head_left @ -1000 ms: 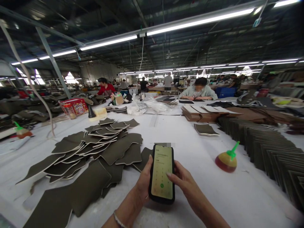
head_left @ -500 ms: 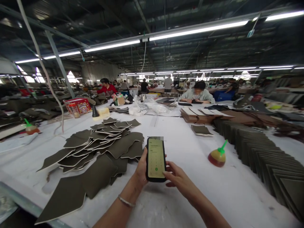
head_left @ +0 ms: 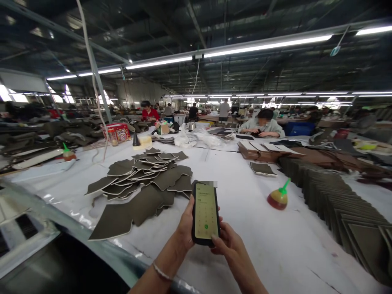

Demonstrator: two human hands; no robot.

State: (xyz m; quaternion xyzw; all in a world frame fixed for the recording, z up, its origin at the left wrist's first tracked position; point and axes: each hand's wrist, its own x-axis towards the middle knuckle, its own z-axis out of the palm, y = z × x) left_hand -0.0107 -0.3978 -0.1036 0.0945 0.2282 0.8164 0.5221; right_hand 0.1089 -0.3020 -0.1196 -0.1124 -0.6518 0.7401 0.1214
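My left hand [head_left: 185,228] grips a black phone [head_left: 205,212] with a lit greenish dial-pad screen, held upright above the white table [head_left: 251,212]. My right hand [head_left: 227,247] is curled against the phone's lower right edge, thumb near the screen's bottom. A bracelet sits on my left wrist. Just left of the phone lies a spread heap of dark olive cut material pieces [head_left: 143,179].
A squat glue bottle with a green nozzle [head_left: 278,197] stands to the right. Long fanned rows of dark pieces [head_left: 339,196] run along the right side. Brown stacks [head_left: 260,149], bags and a red box [head_left: 118,131] lie farther back. Other people work at distant tables. The table's edge [head_left: 92,241] is near left.
The view has pulled back and swung left, showing the table's near edge. The phone stays in my left hand; my right hand has slid down to its lower edge.
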